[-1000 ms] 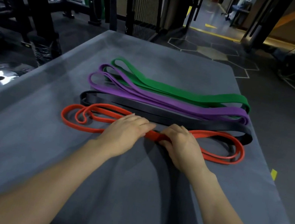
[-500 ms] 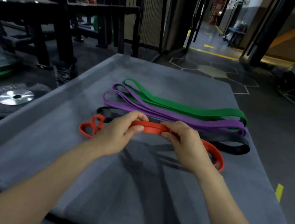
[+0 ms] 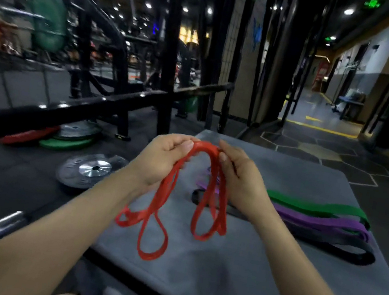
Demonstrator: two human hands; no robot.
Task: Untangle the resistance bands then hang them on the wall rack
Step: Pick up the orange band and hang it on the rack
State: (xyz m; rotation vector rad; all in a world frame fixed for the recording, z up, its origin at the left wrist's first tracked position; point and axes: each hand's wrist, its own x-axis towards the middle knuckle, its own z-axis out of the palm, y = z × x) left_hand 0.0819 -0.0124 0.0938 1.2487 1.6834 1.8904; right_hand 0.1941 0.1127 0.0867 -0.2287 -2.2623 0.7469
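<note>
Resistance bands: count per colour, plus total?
Red band: 1, held up by left hand and right hand
Green band: 1
Purple band: 1
Black band: 1
Total: 4

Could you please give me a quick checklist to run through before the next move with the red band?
1. Left hand grips the red band: ok.
2. Right hand grips it too: ok.
3. Red band lifted off the grey mat: ok.
4. Red band free of tangles: not ok, several loops hang together.
5. Green band, purple band and black band left lying on the mat: ok.
6. Wall rack in sight: cannot tell.
</note>
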